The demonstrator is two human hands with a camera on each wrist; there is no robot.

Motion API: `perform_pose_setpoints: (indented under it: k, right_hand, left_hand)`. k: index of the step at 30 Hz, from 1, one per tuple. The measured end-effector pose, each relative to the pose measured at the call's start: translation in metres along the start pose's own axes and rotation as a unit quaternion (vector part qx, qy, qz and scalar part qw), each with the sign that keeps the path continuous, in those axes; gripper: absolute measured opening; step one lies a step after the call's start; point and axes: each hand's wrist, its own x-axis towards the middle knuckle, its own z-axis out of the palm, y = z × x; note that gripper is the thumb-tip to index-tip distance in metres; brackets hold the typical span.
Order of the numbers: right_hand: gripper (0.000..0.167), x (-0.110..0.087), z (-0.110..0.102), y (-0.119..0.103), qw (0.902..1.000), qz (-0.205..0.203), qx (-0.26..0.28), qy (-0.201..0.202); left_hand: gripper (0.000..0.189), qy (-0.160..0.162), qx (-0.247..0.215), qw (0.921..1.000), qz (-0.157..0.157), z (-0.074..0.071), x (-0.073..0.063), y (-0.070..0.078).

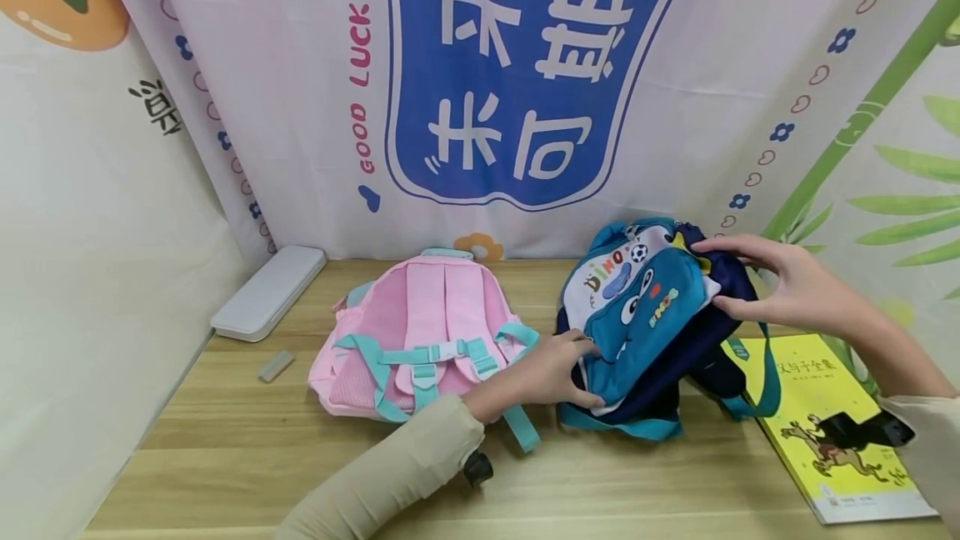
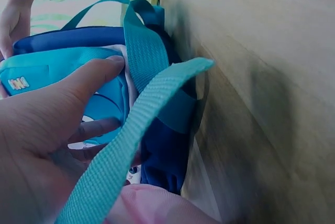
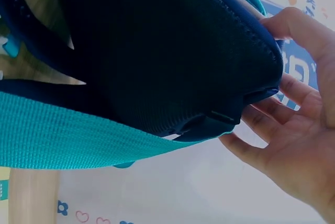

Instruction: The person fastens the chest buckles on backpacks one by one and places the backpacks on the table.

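Note:
A blue and teal children's backpack [image 1: 652,307] with a cartoon dinosaur face and "DINO" lettering leans tilted on the table, its front facing up. My left hand [image 1: 551,369] holds the lower left corner of its front pocket, thumb [image 2: 107,67] on the teal fabric and fingers spread over the pocket. At the opposite side, my right hand [image 1: 787,286] grips the bag's dark blue edge. The right wrist view shows the backpack's dark back panel [image 3: 157,41] between that thumb and the fingers. A loose teal strap [image 2: 141,130] crosses in front of my left hand.
A pink backpack [image 1: 427,298] with teal straps lies left of the blue one, straps up. Further left are a white case [image 1: 270,294] and a small grey block [image 1: 277,366]. A yellow book [image 1: 817,407] lies at the right. Printed cloth [image 1: 300,148] hangs behind the table.

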Motion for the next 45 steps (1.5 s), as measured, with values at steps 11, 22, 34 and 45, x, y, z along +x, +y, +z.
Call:
perform_pose_setpoints:
  k: [11,22,34,45]
  right_hand:
    - [0.069,0.011,0.000,-0.027,0.9978,-0.056,-0.035,0.002]
    - [0.069,0.037,0.002,-0.053,0.9861,-0.139,-0.091,0.000]
    - [0.065,0.067,0.014,-0.077,0.9812,-0.173,-0.072,-0.046]
    - [0.065,0.074,0.021,-0.081,0.9798,-0.187,-0.054,-0.046]
  left_hand:
    - [0.061,0.017,-0.009,0.9998,0.010,0.005,0.002,0.000]
    - [0.065,0.040,-0.029,0.9988,0.001,0.014,0.016,0.005]
    - [0.076,0.050,-0.053,0.9963,-0.045,0.020,0.021,0.010]
    - [0.075,0.079,-0.167,0.9820,-0.040,-0.026,0.003,0.000]
